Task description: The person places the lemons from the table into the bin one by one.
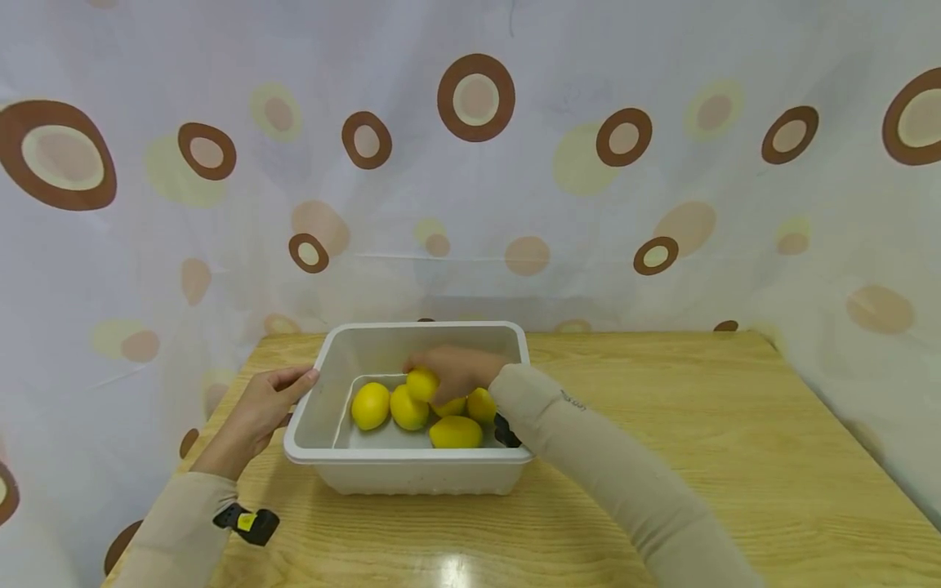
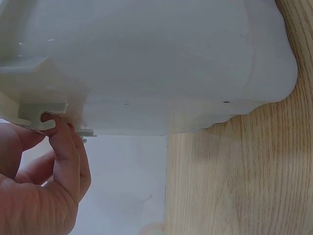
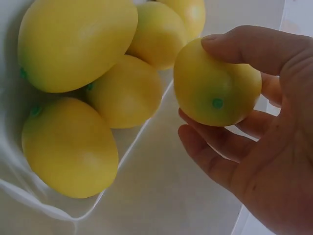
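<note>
A white plastic bin (image 1: 422, 456) stands on the wooden table with several yellow lemons (image 1: 370, 406) on its floor. My right hand (image 1: 457, 371) is inside the bin and holds one lemon (image 3: 217, 83) between thumb and fingers, raised above the others. In the right wrist view a green stem spot shows on that lemon, and more lemons (image 3: 71, 147) lie beside it. My left hand (image 1: 266, 407) grips the bin's left rim, thumb on top. The left wrist view shows its fingers (image 2: 63, 152) curled under the rim by a notched tab.
The light wood table (image 1: 698, 425) extends to the right of the bin and in front of it. Behind hangs a pale curtain (image 1: 559, 204) patterned with brown and beige ovals. A black band with a camera (image 1: 250, 523) sits on the left wrist.
</note>
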